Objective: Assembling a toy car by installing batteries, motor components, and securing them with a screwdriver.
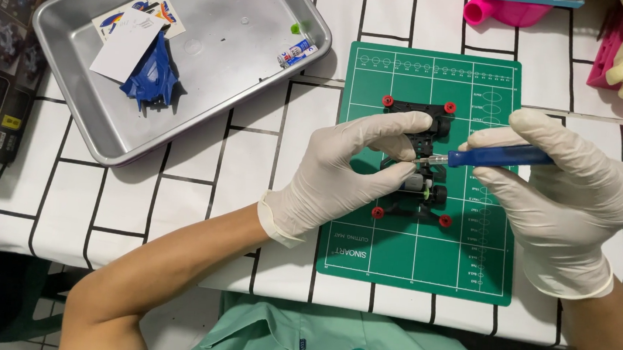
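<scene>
At 6 o'clock, the green cutting mat (394,255) lies on the desk (177,187), giving the small black toy-car chassis (420,158) a flat base. The gloved left hand (341,177) pinches the chassis between closed fingers, seemingly to steady it, while the right hand (562,195) grips a blue screwdriver (494,158), tip pointing at the chassis. At 10 o'clock, a metal tray (106,144) keeps a blue car body (153,74) and 2 cards aside.

Chassis (418,187) middle hidden; screwdriver (494,158) tip prob. too.
</scene>
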